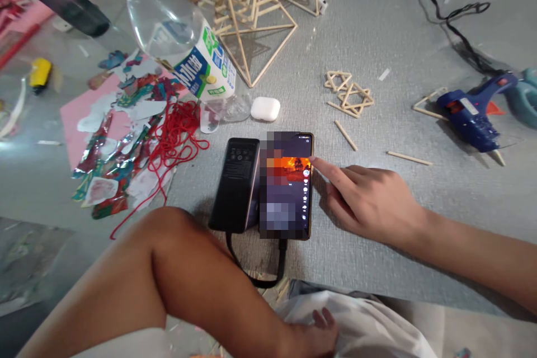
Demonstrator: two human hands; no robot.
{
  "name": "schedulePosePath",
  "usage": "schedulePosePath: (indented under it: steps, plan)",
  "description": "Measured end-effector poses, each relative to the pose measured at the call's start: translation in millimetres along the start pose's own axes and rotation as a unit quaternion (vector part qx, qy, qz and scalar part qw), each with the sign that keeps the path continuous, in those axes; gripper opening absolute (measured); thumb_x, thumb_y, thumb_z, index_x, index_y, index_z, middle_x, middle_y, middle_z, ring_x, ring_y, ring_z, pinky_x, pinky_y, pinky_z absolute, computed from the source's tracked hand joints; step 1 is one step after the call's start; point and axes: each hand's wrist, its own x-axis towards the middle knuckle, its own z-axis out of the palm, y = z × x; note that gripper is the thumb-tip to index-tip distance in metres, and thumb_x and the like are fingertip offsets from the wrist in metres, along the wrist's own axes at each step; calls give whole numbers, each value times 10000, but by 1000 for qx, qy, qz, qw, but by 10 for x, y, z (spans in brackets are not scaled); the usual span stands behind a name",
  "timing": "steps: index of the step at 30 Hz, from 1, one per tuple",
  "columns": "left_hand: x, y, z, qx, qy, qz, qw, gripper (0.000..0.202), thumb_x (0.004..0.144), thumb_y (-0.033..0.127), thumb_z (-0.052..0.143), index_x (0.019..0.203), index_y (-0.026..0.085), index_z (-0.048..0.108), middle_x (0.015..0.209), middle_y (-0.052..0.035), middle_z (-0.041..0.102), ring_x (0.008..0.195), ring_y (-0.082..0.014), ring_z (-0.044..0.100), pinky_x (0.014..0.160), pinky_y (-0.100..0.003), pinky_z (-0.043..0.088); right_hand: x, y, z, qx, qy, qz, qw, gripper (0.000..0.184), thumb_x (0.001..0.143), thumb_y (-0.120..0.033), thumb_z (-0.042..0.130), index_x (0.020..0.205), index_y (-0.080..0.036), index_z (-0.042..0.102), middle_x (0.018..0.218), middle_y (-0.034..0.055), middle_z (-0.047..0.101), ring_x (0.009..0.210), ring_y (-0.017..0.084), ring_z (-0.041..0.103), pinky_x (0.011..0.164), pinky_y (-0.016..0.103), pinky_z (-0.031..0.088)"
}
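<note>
My right hand [369, 198] reaches in from the right. Its index finger is stretched to the right edge of a smartphone [289, 185], and the other fingers are loosely curled with nothing in them. The phone's screen is lit, with a bright orange picture and a column of icons; part of it is blurred out. A black power bank [235, 184] lies along the phone's left side, joined to it by a short black cable [264, 283]. Low down by the white cloth over my lap rests my left hand [316, 333], fingers slightly bent and apart, holding nothing visible.
A clear plastic bottle [168, 28], white earbud case [265, 109], red cord [176, 140] and painted scraps [121, 145] occupy the left side. Stick pyramid frames [251, 28] stand behind. Small stick stars [356, 99], loose sticks [409, 158] and a blue glue gun [472, 114] lie right.
</note>
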Motion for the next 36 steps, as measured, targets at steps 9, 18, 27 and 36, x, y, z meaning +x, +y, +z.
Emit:
schedulePosePath:
  steps: [9, 18, 27, 36]
  plan:
    - [-166, -214, 37, -17, 64, 67, 996, 192, 702, 229, 329, 590, 233, 484, 600, -32, 520, 549, -221, 576, 538, -354, 540, -4, 3, 11, -4, -8, 2, 1000, 489, 1037, -280, 426, 1480, -130, 567, 741, 12, 726, 557, 141, 566, 542, 315, 235]
    - [-129, -210, 48, -26, 66, 73, 995, 171, 620, 160, 349, 684, 227, 492, 640, 9, 528, 518, -199, 568, 535, -316, 524, -9, 5, -2, -2, -11, 3, 1000, 488, 1039, -281, 422, 1484, -139, 563, 739, 9, 722, 561, 139, 572, 542, 313, 234]
    - [-123, -241, 56, -30, 71, 85, 993, 158, 641, 159, 358, 590, 224, 493, 570, -9, 523, 484, -218, 551, 503, -321, 503, -14, 9, 0, 0, -5, 2, 1000, 491, 1038, -273, 424, 1486, -132, 571, 736, 5, 720, 555, 141, 569, 544, 316, 243]
    - [-61, -196, 38, -36, 61, 76, 995, 160, 615, 228, 347, 543, 228, 490, 559, -25, 526, 473, -223, 559, 490, -338, 513, -14, 11, 14, 0, -6, 5, 1000, 498, 1039, -281, 415, 1499, -133, 538, 734, 10, 720, 560, 135, 556, 540, 311, 223]
